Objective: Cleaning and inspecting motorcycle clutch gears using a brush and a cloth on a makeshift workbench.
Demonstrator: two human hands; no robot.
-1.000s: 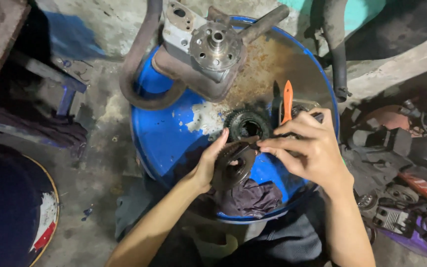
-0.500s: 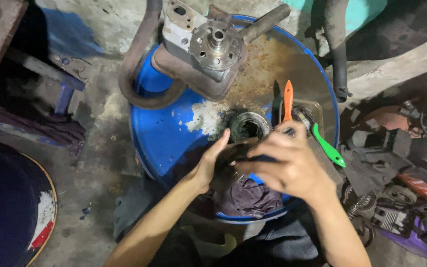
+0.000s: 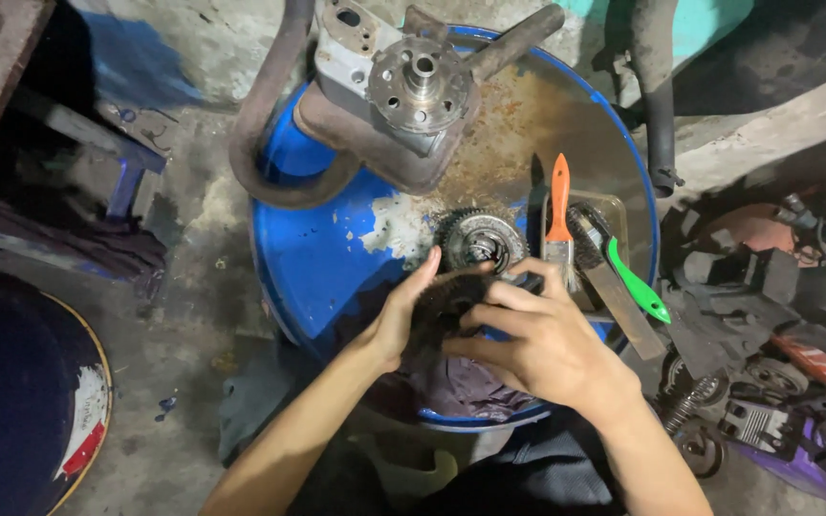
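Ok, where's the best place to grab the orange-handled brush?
By the orange handle, coming from above at the drum's far side. The orange-handled brush lies flat on the blue drum, handle pointing away and clear, while its bristle end sits beside the right hand.

This is a rough repair workshop. A rusty blue drum (image 3: 317, 277) in the middle serves as a bench, holding an engine part (image 3: 403, 86), a gear (image 3: 480, 241) and brushes (image 3: 558, 215). Greasy metal parts (image 3: 767, 401) pile up at lower right on the stained concrete floor (image 3: 193, 325).
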